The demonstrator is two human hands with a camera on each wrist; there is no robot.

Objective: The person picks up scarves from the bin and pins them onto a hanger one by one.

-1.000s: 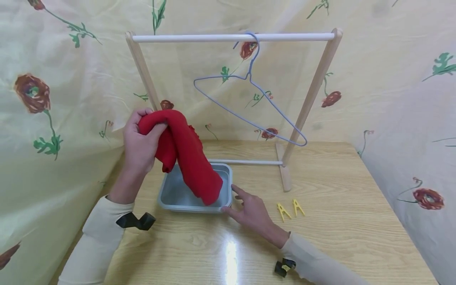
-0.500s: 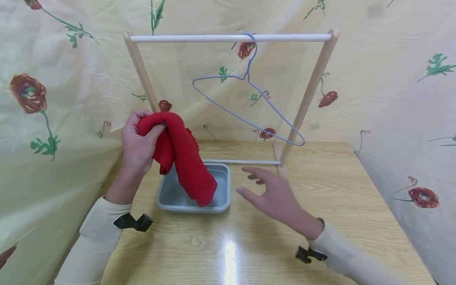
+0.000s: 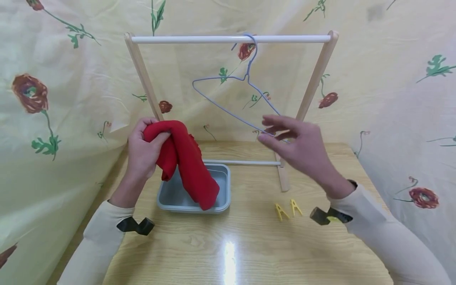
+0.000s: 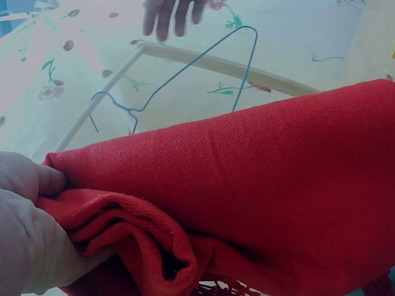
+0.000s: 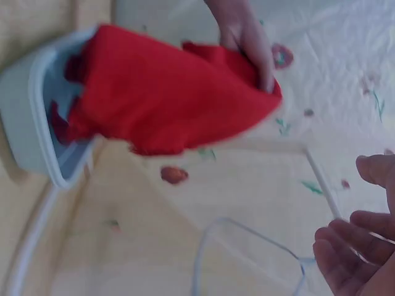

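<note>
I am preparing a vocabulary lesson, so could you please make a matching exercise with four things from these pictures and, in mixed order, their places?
1. red cloth
2. grey tub
3. blue clothes hanger
4. yellow clothespins

A. hooked over the white rail
B. lying on the wooden table, right of the tub
C. gripped by the left hand
D. standing below the cloth

Pairs: 1-C, 2-D, 3-A, 4-B

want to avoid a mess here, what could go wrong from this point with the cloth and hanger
The blue hanger hangs by its hook on the white rail; the right hand, close to it, might bump it and set it swinging.

Only the left hand holds the red cloth, bunched with its end hanging, so it could slip into the grey basin.

The yellow clips lie loose on the table; a sleeve might sweep them.
</note>
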